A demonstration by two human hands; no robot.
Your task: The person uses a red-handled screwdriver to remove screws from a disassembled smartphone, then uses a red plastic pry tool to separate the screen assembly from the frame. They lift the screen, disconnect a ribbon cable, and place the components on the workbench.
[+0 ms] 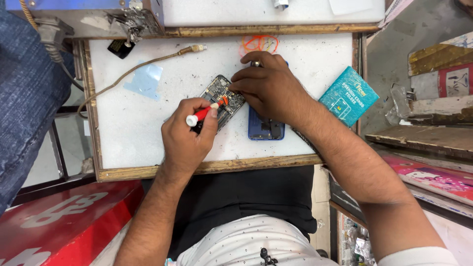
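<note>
Red-handled screwdriver (204, 113) with a white cap, held in the left hand (189, 135): the fingers are curled closed around the handle, thumb on top, and the tip points toward the opened phone (220, 98) lying tilted near the middle of the white work board (148, 133). Circuit parts show inside the phone; whether the tip actually touches a screw cannot be made out, since an orange part and the fingers crowd that spot. The right hand (268, 88) rests palm down, fingers bent and drawn together, its fingertips pressing the phone's upper right edge. This hand also covers the top of a blue phone back (266, 129) lying just beside the opened phone, so only its lower part shows. A braided cable (143, 66) crosses the board's upper left, near a pale blue film (145, 80). Orange rubber bands (258, 43) lie beyond the right hand, and a teal box (349, 96) sits at the board's right edge.
</note>
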